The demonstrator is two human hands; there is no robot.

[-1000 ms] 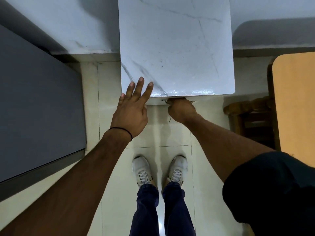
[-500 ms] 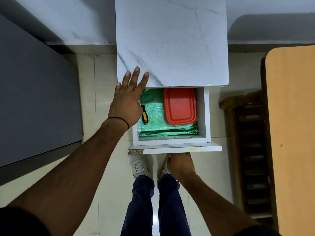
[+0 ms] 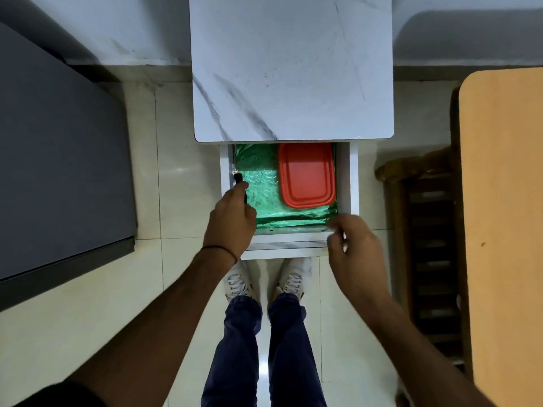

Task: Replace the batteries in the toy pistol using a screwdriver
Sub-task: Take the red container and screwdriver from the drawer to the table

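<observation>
A marble-topped table (image 3: pixel 291 69) stands on a pale floor (image 3: pixel 176 186), its green-lined drawer (image 3: pixel 354 177) open. The left hand (image 3: pixel 232 218) grips the screwdriver (image 3: pixel 238 179) by the drawer's left wall. The right hand (image 3: pixel 352 245), loosely curled and empty, hovers over its front-right corner.

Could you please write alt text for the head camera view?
Seen from above, a person's left hand grips a screwdriver inside an open white drawer lined in green, beside a red lidded container. The right hand, blurred, is over the drawer's front edge.

No legible txt — none anywhere.
</observation>
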